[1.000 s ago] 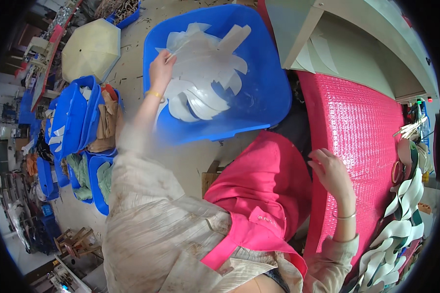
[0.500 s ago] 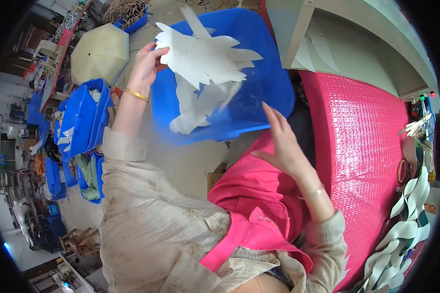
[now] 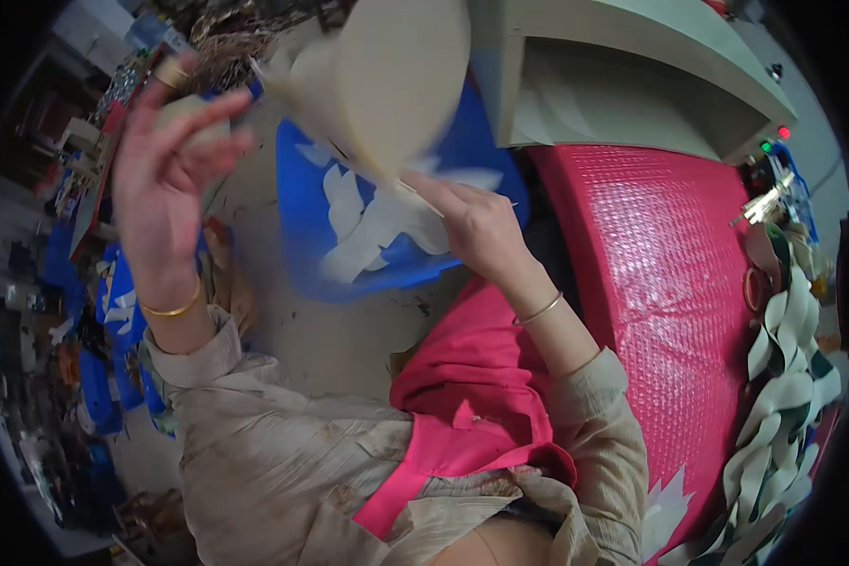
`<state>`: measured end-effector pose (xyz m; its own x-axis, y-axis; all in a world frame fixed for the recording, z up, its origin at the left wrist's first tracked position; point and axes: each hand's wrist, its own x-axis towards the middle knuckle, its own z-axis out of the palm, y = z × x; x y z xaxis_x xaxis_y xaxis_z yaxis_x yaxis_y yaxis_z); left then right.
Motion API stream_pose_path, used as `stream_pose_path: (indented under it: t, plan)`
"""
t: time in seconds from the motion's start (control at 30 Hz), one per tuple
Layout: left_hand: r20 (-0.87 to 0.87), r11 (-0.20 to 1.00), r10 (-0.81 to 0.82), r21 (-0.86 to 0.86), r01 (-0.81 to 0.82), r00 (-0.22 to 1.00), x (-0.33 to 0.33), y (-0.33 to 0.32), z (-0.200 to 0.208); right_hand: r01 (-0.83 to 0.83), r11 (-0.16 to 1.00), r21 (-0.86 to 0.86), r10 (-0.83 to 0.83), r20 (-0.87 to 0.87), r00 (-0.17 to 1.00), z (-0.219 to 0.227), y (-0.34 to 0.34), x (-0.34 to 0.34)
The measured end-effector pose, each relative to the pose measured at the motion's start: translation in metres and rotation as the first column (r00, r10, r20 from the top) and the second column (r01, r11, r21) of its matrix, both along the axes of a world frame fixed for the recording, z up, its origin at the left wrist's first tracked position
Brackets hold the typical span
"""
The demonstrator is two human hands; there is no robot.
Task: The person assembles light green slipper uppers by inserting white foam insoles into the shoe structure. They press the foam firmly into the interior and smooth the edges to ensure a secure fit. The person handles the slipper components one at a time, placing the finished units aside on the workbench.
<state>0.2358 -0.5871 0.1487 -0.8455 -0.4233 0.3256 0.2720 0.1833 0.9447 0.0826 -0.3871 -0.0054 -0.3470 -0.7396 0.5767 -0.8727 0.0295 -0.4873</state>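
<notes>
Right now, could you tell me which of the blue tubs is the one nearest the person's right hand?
The large blue tub holding white cut-outs, directly beside the right hand; the smaller blue tubs sit far off at the left.

A small workshop for cutting and sorting shaped pieces, by the look of it. Grey machine housing (image 3: 632, 75) with red and green indicator lamps (image 3: 774, 140) at the top right, above a bench covered in pink bubble sheeting (image 3: 679, 283). Blue plastic tub (image 3: 311, 189) on the concrete floor (image 3: 330, 340), holding pale cut-out shapes (image 3: 368, 226). More blue bins (image 3: 113, 311) stacked along the left edge among cluttered goods. Chain of cream and dark green cut pieces (image 3: 774, 434) piled down the right side. Dusty, stained work jacket sleeves (image 3: 274, 443).
</notes>
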Motion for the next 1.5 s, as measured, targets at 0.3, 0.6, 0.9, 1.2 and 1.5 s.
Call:
stream_pose_path:
  t: [0.3,0.6,0.9,1.2,1.5]
  plan:
    - [-0.047,0.983,-0.123,-0.146,0.115,0.991,-0.084,0.041,-0.063,0.149,0.967,-0.204,0.068,0.777,0.626,0.037,0.210,0.003]
    - [0.492,0.543,-0.802,0.367,0.755,0.338,-0.186,0.233,-0.191,0.519,0.663,0.539,-0.743,0.558,0.371,-0.017,0.386,-0.116]
    - [0.190,0.452,-0.658,-0.674,0.584,0.729,-0.252,0.313,-0.196,0.529,0.388,0.755,-0.907,0.208,0.367,-0.038,0.343,-0.195]
    - [0.318,0.400,-0.615,-0.663,0.633,0.722,-0.303,0.345,-0.261,0.859,0.411,0.305,-0.905,0.250,0.344,-0.049,0.314,-0.157]
    - [0.340,0.358,-0.596,-0.698,0.620,0.727,-0.293,0.351,-0.255,0.955,0.123,-0.269,-0.693,0.666,0.277,0.103,0.522,-0.042]
